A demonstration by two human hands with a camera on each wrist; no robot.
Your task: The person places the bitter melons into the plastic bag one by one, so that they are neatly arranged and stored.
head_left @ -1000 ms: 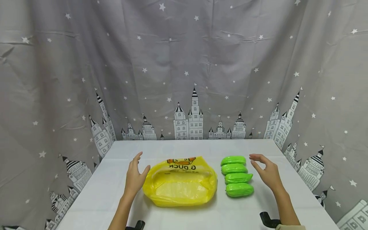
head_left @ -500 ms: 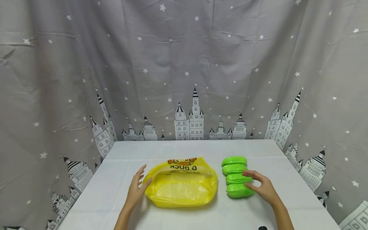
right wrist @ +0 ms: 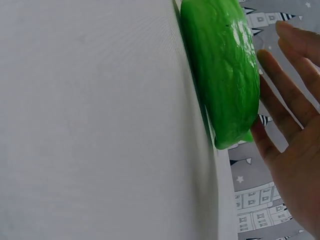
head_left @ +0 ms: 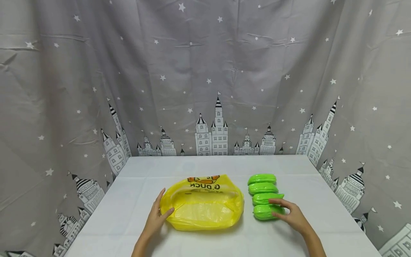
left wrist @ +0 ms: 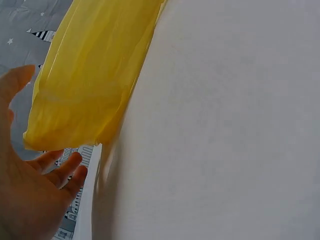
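Observation:
A yellow plastic bag [head_left: 202,212] with mirrored "G.DUCK" print lies with its mouth spread wide, left of centre. My left hand [head_left: 156,214] is at its left edge, thumb over the rim and fingers outside; the left wrist view shows thumb and fingers apart, with the bag's end [left wrist: 85,100] between them. Right of the bag, several shiny green cucumber-like vegetables [head_left: 261,188] lie in a column. My right hand [head_left: 293,216] hovers at the right end of the nearest cucumber [head_left: 264,212], thumb and fingers parted. In the right wrist view the fingers lie beside that cucumber [right wrist: 220,75], not curled round it.
A white cloth-covered table [head_left: 192,166] bears everything. Behind and at both sides hangs a grey curtain [head_left: 205,71] printed with stars and castles.
My right hand has moved down and left from beside the upper vegetables to the nearest one. My left hand has come down and right to the bag's left edge. Bag and vegetables stay put.

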